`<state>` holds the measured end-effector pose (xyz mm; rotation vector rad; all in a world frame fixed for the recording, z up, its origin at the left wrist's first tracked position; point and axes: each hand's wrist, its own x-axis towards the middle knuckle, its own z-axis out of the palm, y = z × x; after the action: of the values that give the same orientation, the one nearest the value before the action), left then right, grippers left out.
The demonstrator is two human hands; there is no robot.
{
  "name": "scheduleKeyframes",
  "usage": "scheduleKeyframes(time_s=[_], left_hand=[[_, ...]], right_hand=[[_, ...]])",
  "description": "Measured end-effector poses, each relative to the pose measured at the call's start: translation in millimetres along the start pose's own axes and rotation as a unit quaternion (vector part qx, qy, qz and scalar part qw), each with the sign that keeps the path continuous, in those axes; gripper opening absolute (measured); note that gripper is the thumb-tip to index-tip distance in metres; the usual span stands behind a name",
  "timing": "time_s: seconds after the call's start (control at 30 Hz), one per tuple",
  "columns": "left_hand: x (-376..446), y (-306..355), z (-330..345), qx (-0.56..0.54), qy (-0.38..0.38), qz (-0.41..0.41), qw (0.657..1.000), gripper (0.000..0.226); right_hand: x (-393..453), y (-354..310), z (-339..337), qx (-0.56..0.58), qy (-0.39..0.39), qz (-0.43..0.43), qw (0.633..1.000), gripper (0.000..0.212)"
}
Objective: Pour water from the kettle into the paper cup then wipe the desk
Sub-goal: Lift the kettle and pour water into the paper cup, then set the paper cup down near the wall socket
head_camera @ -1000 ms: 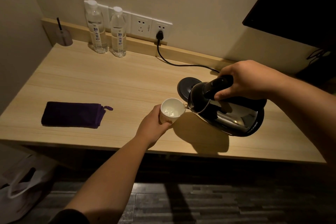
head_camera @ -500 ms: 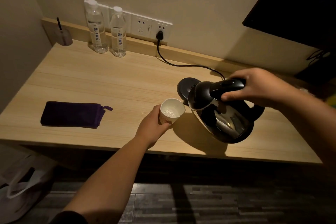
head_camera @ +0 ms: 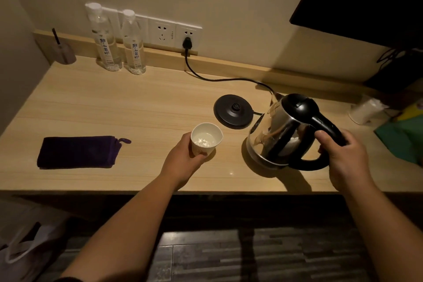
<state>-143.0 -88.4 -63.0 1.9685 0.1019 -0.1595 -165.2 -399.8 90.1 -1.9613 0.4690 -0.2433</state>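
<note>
A white paper cup (head_camera: 206, 139) with water in it stands on the wooden desk (head_camera: 128, 107), and my left hand (head_camera: 183, 162) is wrapped around its side. To its right the steel and black kettle (head_camera: 283, 130) sits nearly upright at the desk surface. My right hand (head_camera: 343, 158) grips its black handle. The kettle's round black base (head_camera: 234, 111) lies just behind the cup, bare. A folded dark purple cloth (head_camera: 77, 152) lies on the desk to the left of the cup.
Two water bottles (head_camera: 119, 39) stand at the back wall by the sockets, with the base's cord (head_camera: 206, 75) running across the desk. A small holder with a stick (head_camera: 64, 51) sits back left. Packets and a green item (head_camera: 402, 137) lie at the right end.
The kettle has swung back from its tilt over the cup and moved right and down to the desk. The cup has stayed in my left hand.
</note>
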Motion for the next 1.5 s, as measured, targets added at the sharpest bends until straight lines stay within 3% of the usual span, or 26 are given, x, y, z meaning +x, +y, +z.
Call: scheduleKeyframes(time_s=[0.13,0.37,0.63,0.73,0.8,0.87,0.93,1.0,1.1,1.2,1.33,1.5], left_hand=[[-1,0,0,0.003,0.005,-0.003,1.0,0.063],[0,-2,2,0.014,0.008,-0.01,1.0,0.063],[-1,1,1,0.021,0.007,-0.008,1.0,0.066],[0,3,0,0.02,0.004,-0.009,1.0,0.067],[0,3,0,0.019,0.004,-0.013,1.0,0.068],[-1,4,0,0.019,0.004,-0.014,1.0,0.068],[-2,6,-1,0.021,0.003,-0.012,1.0,0.067],[-3,8,-3,0.02,0.002,-0.013,1.0,0.066],[-3,13,-5,0.026,-0.002,-0.021,0.999,0.068],[-1,18,-8,0.02,-0.011,-0.027,0.999,0.073],[-1,23,-10,0.004,-0.013,-0.029,0.999,0.069],[11,22,-17,-0.031,-0.017,-0.04,0.999,0.06]], right_hand=[[7,24,2,0.034,0.082,0.026,0.996,0.031],[20,46,10,0.062,0.146,0.045,0.986,0.032],[21,63,8,0.028,0.118,0.024,0.992,0.038],[21,64,3,-0.033,0.097,0.016,0.995,0.054],[14,59,3,-0.114,0.108,-0.034,0.987,0.068],[-1,48,12,-0.223,0.112,-0.165,0.954,0.066],[-21,38,37,-0.272,0.084,-0.281,0.917,0.059],[-39,33,72,-0.248,0.009,-0.308,0.918,0.051],[-46,40,127,-0.165,-0.186,-0.161,0.955,0.057],[-35,48,165,-0.096,-0.3,-0.007,0.949,0.069],[-23,46,186,-0.038,-0.351,0.019,0.935,0.06],[-13,36,204,-0.002,-0.342,0.017,0.94,0.05]])
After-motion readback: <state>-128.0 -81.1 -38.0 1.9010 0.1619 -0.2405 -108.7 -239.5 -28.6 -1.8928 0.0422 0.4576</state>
